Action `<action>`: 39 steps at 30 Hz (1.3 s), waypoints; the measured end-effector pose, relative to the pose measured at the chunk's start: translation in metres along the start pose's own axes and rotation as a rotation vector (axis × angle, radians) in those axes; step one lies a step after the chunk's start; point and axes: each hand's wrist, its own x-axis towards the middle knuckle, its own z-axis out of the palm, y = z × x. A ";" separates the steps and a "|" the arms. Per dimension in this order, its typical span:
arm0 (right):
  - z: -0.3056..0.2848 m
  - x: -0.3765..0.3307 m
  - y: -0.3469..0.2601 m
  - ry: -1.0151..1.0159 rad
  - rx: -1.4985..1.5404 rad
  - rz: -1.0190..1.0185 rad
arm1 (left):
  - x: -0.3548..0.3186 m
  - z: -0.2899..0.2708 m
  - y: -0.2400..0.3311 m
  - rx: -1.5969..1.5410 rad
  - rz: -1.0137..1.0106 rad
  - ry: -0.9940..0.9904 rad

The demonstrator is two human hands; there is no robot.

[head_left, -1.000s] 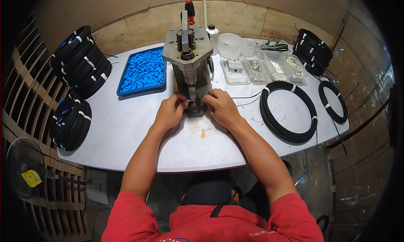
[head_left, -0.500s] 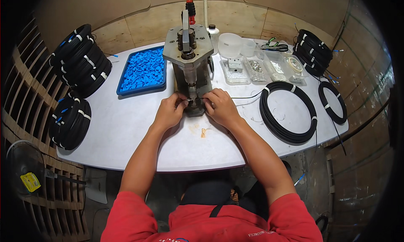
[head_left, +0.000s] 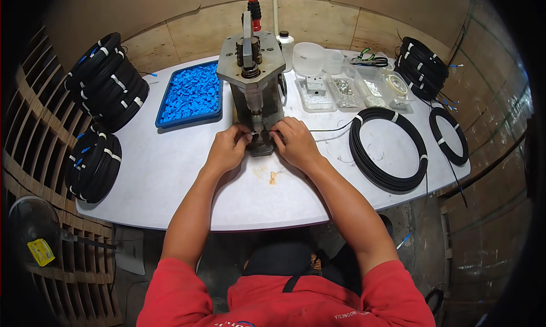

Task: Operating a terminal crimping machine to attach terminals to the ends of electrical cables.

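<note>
- Left hand (head_left: 226, 149): the forearm (head_left: 190, 213) rises from the lower edge and slants inward; the hand is raised at the left of the base of the hand press (head_left: 250, 71), knuckles up, with the thumb and index finger brought near each other. Whether these fingers grip anything is too small to tell.
- Right hand (head_left: 297, 142): the forearm (head_left: 352, 204) slants inward from the opposite side, roughly mirroring the first; the hand bends toward the press from the right, thumb and index finger pinched together on the black cable (head_left: 335, 129), the other fingers curled.
- Position of the cable: it runs from the right hand to the large black coil (head_left: 362, 163), which lies flat on the bench (head_left: 273, 210), bound with white bands; its near end lies between the two hands, low at the press.
- Surroundings: left of the press, a dark blue tray (head_left: 189, 122) holds many small blue pieces (head_left: 190, 91); right of it, behind the coil, stand clear containers (head_left: 344, 95). A stack of black coils (head_left: 116, 91) stands at the far left.
</note>
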 end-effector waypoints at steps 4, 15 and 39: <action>0.002 0.000 0.000 0.011 0.004 -0.012 | 0.000 -0.001 -0.001 -0.012 0.000 0.000; 0.000 0.000 -0.001 0.015 0.002 -0.026 | 0.000 -0.002 0.000 0.002 0.007 0.000; 0.001 -0.003 0.002 0.002 0.008 -0.042 | 0.001 -0.002 -0.001 -0.009 -0.005 -0.023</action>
